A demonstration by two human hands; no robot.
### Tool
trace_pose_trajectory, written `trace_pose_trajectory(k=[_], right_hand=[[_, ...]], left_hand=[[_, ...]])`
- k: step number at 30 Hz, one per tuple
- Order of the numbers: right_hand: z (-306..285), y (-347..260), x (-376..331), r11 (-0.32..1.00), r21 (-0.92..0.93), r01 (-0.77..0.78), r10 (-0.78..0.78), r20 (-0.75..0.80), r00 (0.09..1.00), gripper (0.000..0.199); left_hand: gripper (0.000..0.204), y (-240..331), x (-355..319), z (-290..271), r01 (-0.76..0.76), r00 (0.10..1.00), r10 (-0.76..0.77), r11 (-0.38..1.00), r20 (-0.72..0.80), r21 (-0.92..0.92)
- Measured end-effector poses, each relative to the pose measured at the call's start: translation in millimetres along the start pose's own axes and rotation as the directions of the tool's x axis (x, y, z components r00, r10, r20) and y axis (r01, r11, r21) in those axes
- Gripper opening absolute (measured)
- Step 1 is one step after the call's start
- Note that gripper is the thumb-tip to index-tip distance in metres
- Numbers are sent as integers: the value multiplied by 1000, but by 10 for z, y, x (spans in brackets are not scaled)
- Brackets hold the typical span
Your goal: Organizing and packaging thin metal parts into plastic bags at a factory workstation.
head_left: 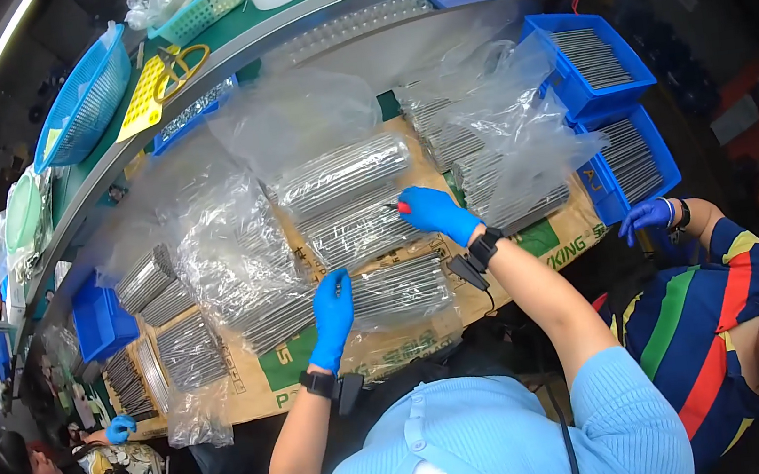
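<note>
One red-and-black, pen-like tool (404,207) is being held in the narrowed fingers of the right hand (438,213). Its dark tip is pointing left, over the middle bundle (356,237) of metal rods; whether the tip is touching the clear wrapping cannot be told. The middle bundle is lying at the bench centre, on a brown packing sheet (248,386), between the upper bundle (343,175) and the lower bundle (401,293), which are also showing clear plastic. The left hand (334,314) is standing at the left end of the lower bundle with fingers bunched; whether it is gripping anything cannot be told. Crumpled plastic (238,245) is covering further rods to the left. On the right, an upper blue bin (607,99) and a lower blue bin (604,195) are holding more rods. A co-worker's gloved hand (647,218) is hanging near the lower blue bin. Scissors (176,70) are lying over a yellow sheet (139,105) at upper left.
</note>
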State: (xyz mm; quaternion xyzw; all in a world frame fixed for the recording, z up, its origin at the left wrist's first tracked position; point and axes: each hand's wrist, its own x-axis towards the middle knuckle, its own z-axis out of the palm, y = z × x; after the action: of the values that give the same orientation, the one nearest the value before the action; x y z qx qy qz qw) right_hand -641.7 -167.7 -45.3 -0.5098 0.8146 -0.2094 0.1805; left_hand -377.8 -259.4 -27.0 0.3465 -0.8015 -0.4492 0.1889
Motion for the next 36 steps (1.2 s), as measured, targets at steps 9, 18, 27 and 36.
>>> trace_pose_trajectory(k=[9, 18, 27, 36], right_hand=[[684, 302, -704, 954, 204, -221, 266, -228, 937, 25], [686, 7, -716, 981, 162, -107, 159, -352, 923, 16], [862, -251, -355, 999, 28, -43, 48, -229, 972, 25], [721, -162, -207, 990, 107, -97, 85, 112, 990, 24]], left_hand=[[46, -479, 480, 684, -116, 991, 133, 863, 0, 492], [21, -464, 623, 580, 38, 998, -9, 843, -56, 536], [24, -381, 603, 726, 306, 951, -280, 908, -129, 285], [40, -459, 672, 598, 368, 900, -390, 919, 196, 140]])
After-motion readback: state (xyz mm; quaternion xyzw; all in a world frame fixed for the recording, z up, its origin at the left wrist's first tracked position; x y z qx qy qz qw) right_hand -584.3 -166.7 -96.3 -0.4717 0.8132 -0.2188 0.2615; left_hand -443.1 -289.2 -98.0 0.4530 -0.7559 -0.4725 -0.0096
